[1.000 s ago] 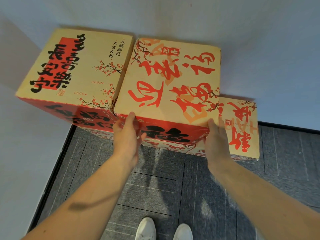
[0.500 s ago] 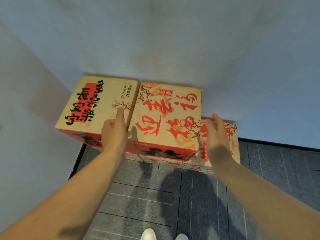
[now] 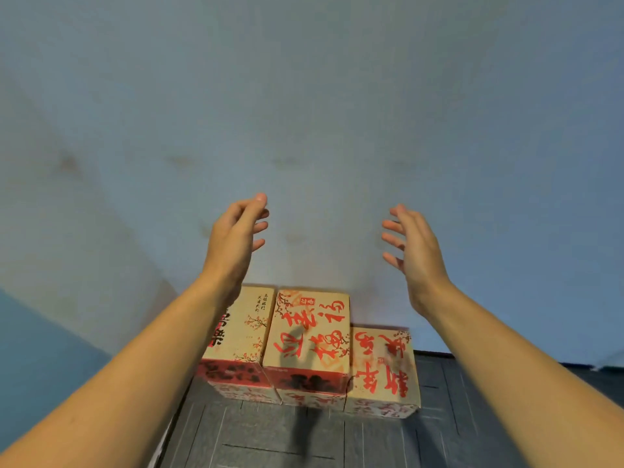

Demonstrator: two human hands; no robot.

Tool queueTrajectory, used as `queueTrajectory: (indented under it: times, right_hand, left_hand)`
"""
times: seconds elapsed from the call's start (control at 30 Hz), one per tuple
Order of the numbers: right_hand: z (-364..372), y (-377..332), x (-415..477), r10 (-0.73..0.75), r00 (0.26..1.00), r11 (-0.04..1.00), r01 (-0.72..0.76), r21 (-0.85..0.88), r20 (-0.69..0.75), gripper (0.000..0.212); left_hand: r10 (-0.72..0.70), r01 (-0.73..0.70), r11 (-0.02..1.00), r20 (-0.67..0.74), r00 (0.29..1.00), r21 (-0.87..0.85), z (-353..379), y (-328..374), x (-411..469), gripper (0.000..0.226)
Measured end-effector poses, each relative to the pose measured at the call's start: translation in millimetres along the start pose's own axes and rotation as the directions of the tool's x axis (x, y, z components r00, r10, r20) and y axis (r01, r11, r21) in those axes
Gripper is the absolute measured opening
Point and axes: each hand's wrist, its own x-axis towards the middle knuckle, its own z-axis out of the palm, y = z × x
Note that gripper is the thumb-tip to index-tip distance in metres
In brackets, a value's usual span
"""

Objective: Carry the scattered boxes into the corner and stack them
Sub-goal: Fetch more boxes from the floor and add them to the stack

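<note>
The left hand (image 3: 236, 241) and right hand (image 3: 417, 255) are held raised, each grip spread. The printed boxes (image 3: 305, 332) are stacked against the far wall (image 3: 304, 96).

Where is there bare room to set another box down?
The low right box has a bare top, bordered by the middle stack and the wall. The grey floor before the row is free. Crowded: left box against middle stack.

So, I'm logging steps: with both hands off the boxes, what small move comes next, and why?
Probably turn to seek another box: the left hand and right hand are open and empty, and the middle box rests flush beside the left box.
</note>
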Motion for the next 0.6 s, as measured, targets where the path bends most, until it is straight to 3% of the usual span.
queueTrajectory:
  times: [0.3, 0.47, 0.6]
  right_hand:
    - [-44.6, -106.0, -25.9, -0.206, 0.973, 0.976, 0.212, 0.053, -0.103, 0.039]
    - [-43.3, -117.2, -23.8, -0.223, 0.961, 0.97, 0.235, 0.062, -0.166, 0.04]
    - [-36.3, -111.9, -19.8, -0.222, 0.942, 0.97, 0.24, 0.044, -0.254, 0.039]
  left_hand:
    - [0.199, -0.19, 0.977, 0.099, 0.975, -0.093, 25.0, 104.6, -2.8, 0.035]
    - [0.198, -0.176, 0.977, 0.197, 0.96, -0.122, 33.9, 113.7, 17.7, 0.046]
    - [0.181, -0.151, 0.981, 0.291, 0.939, -0.123, 48.9, 102.4, 48.2, 0.036]
